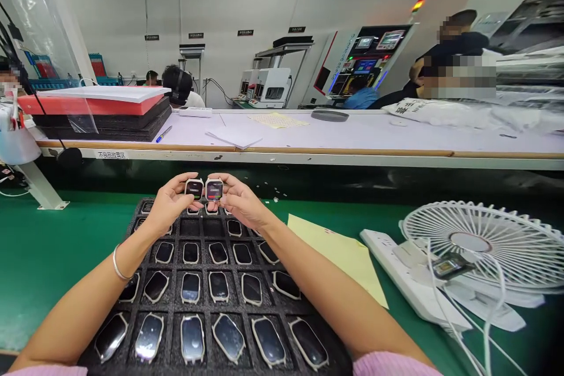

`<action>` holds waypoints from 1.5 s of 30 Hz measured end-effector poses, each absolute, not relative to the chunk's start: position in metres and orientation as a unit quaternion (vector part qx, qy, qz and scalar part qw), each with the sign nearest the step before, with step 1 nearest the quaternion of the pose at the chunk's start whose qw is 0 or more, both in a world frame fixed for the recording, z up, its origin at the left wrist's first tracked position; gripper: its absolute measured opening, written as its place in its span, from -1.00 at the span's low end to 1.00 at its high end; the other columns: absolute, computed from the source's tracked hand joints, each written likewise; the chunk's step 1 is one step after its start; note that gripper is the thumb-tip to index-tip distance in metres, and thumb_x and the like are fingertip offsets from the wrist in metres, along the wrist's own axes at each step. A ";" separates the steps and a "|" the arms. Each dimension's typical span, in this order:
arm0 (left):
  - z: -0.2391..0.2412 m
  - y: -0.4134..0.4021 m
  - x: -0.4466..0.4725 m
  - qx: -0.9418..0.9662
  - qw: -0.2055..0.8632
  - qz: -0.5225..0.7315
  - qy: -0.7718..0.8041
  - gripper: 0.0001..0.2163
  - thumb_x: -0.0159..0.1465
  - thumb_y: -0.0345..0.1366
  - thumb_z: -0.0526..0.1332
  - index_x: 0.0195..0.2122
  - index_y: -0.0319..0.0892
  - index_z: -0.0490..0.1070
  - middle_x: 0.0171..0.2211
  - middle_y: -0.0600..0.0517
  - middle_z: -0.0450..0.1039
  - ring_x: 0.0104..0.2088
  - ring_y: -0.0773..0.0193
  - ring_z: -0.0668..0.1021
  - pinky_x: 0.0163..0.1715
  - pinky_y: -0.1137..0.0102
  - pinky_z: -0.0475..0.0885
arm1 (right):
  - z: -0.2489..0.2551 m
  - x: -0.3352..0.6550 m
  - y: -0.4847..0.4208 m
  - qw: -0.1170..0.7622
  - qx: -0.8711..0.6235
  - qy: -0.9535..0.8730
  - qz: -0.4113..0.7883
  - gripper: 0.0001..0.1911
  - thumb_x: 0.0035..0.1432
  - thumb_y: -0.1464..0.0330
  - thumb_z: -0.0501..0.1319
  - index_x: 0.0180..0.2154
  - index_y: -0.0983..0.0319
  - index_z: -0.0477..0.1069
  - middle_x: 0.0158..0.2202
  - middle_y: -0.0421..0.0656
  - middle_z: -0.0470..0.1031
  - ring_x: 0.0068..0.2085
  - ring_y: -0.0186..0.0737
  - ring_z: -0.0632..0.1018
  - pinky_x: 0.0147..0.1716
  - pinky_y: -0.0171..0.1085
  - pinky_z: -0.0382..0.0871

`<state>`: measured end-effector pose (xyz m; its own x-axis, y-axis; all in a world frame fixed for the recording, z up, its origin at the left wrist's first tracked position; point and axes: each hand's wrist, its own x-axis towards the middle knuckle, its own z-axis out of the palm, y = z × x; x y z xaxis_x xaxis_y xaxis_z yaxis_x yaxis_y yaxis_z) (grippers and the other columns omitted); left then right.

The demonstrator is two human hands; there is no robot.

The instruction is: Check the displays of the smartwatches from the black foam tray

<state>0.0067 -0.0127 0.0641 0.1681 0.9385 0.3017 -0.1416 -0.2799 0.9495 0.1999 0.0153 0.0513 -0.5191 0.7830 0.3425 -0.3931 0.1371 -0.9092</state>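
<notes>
My left hand [174, 202] grips a smartwatch case [194, 189] with a lit screen, thumb at its lower edge. Right beside it, my right hand [235, 197] holds a second smartwatch case [214, 190], its screen lit with a reddish band low down. Both cases are strapless, with pale frames, and face me above the far rows of a black foam tray [200, 266]. Dark-screened watch cases lie in the tray's compartments, among them one in the front row [192, 338]. Two bare compartments show just below my hands. My forearms cover parts of both tray sides.
Right of the tray lie a yellow sheet [337, 249], a white power strip [409, 276] and a white fan [480, 241] with loose cables. A raised shelf [291, 129] runs across the back, carrying stacked black foam trays [101, 123]. Other people sit beyond it.
</notes>
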 end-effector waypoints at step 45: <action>0.007 -0.002 0.011 0.350 0.659 0.502 0.436 -0.72 0.26 -0.34 0.14 0.00 -0.19 0.38 -0.29 -0.04 0.54 -0.48 0.24 0.64 -0.41 0.37 0.55 | -0.015 0.201 0.019 0.440 -0.331 -0.406 0.730 -0.74 0.12 0.24 0.30 -0.18 0.18 0.37 -0.33 -0.16 0.59 -0.53 -0.32 0.54 -0.52 -0.34 0.34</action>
<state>0.0109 -0.0023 0.0070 0.1147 0.9680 -0.2230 -0.3568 0.2497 0.9002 0.2010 0.0194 -0.0153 -0.3947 0.9102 -0.1253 -0.3730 -0.2834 -0.8835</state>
